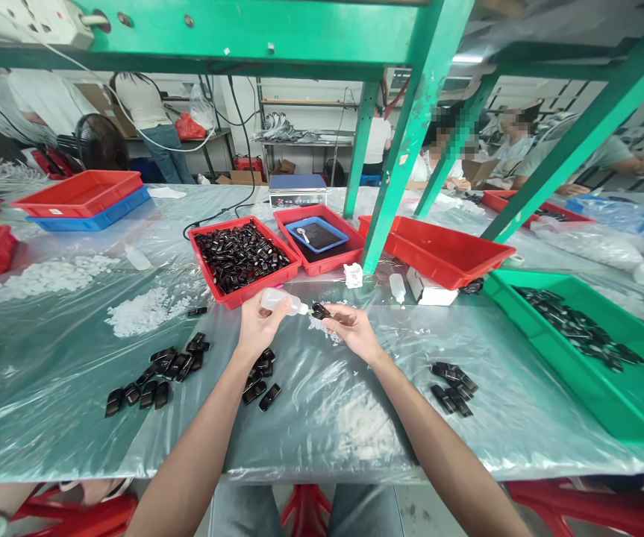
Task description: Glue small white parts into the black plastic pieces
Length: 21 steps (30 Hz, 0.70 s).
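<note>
My left hand (260, 324) is closed round a small translucent squeeze bottle (282, 301), tilted so that its narrow tip points right. The tip meets or nearly meets a small black plastic part (319, 311), which my right hand (351, 326) pinches between thumb and fingers. Under and between the hands lie small white bits (330, 334) on the plastic sheet. Loose black parts (270, 397) rest by my left forearm, and more black parts (173, 365) are grouped farther left. Another small group of black parts (454, 388) lies right of my right forearm.
A red tray (237, 298) full of black parts stands ahead, beside a red tray (322, 262) holding a blue tray (330, 245). A green tray (573, 403) is at right. Green frame posts (411, 142) rise from the table. A second bottle (397, 288) lies ahead. People work beyond.
</note>
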Available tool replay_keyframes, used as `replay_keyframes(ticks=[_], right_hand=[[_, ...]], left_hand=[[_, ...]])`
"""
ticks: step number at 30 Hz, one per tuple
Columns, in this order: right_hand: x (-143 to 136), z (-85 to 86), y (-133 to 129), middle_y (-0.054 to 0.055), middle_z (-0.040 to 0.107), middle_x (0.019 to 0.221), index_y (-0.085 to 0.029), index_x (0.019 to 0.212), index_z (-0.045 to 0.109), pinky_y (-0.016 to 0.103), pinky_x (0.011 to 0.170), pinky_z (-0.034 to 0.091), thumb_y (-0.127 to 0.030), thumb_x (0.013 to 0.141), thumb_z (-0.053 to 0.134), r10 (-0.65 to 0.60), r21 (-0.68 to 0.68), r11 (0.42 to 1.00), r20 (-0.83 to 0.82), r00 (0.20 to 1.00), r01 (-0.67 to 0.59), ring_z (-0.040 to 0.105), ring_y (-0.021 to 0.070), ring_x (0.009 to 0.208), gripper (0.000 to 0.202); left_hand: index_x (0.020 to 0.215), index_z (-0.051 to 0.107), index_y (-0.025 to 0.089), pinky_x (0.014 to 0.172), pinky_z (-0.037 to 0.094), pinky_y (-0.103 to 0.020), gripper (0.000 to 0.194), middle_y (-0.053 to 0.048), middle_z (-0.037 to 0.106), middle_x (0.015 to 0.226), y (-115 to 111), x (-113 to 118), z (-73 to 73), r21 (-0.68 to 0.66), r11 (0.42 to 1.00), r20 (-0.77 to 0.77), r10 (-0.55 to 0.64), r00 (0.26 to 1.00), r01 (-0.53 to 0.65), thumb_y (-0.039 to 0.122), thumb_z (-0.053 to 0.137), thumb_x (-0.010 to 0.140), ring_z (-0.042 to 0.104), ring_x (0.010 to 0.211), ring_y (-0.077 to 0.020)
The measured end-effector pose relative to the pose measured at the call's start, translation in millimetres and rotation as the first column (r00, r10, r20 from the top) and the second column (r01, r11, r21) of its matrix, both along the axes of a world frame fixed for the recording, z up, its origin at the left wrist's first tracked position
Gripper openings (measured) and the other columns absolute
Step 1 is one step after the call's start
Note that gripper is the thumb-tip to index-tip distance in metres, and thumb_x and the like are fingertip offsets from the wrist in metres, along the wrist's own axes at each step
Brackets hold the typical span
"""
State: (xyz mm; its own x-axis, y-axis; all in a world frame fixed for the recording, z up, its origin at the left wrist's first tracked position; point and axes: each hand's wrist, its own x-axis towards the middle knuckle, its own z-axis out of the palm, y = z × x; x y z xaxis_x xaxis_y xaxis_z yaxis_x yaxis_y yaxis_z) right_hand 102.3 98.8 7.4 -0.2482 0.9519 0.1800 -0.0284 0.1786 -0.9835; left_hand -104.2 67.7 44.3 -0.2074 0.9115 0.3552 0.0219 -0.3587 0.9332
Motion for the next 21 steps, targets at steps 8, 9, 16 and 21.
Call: replay_keyframes(ticks=[8, 9, 16, 21], right_hand=[[2.3, -0.1, 2.8, 0.0, 0.064, 0.059, -0.02, 0.101, 0.078, 0.025, 0.041, 0.035, -0.045, 0.068, 0.083, -0.024, -0.031, 0.999, -0.045, 0.999, 0.023, 0.051, 0.0126, 0.048, 0.041], [2.8, 0.6, 3.3, 0.001, 0.066, 0.061, -0.02, 0.101, 0.078, 0.025, 0.041, 0.035, -0.045, 0.068, 0.083, -0.035, -0.039, 0.999, -0.069, 0.997, 0.032, 0.051, 0.0129, 0.048, 0.042], [3.7, 6.2, 2.4, 0.007, 0.075, 0.092, -0.02, 0.101, 0.075, 0.025, 0.042, 0.036, -0.045, 0.066, 0.084, -0.049, -0.06, 0.997, -0.169, 0.984, 0.039, 0.055, 0.0139, 0.055, 0.044], [5.5, 9.7, 1.8, 0.007, 0.075, 0.088, -0.02, 0.103, 0.074, 0.026, 0.044, 0.036, -0.047, 0.071, 0.081, -0.06, -0.048, 0.997, -0.171, 0.983, 0.053, 0.053, 0.0139, 0.055, 0.043]], left_hand=[[0.08, 0.069, 0.013, 0.043, 0.028, -0.022, 0.034, -0.001, 0.061, 0.063, 11.0, -6.8, -10.3, -0.017, 1.0, 0.248, 0.024, 0.968, -0.02, 0.046, 0.075, 0.076, 0.043, 0.045, -0.0066], [0.081, 0.068, 0.013, 0.043, 0.029, -0.022, 0.035, -0.001, 0.063, 0.064, 11.6, -7.0, -9.7, -0.024, 1.0, 0.283, 0.023, 0.959, -0.017, 0.047, 0.075, 0.075, 0.047, 0.046, -0.0076], [0.099, 0.062, 0.017, 0.059, 0.048, -0.024, 0.045, -0.008, 0.075, 0.09, 19.4, -4.4, -19.5, -0.147, 0.989, 0.123, 0.026, 0.992, -0.008, 0.039, 0.084, 0.067, 0.069, 0.075, -0.0178], [0.101, 0.065, 0.017, 0.074, 0.053, -0.031, 0.041, -0.008, 0.073, 0.098, 31.2, -7.3, -50.8, -0.2, 0.98, -0.097, -0.039, 0.995, 0.019, 0.029, 0.081, 0.065, 0.07, 0.086, -0.0204]])
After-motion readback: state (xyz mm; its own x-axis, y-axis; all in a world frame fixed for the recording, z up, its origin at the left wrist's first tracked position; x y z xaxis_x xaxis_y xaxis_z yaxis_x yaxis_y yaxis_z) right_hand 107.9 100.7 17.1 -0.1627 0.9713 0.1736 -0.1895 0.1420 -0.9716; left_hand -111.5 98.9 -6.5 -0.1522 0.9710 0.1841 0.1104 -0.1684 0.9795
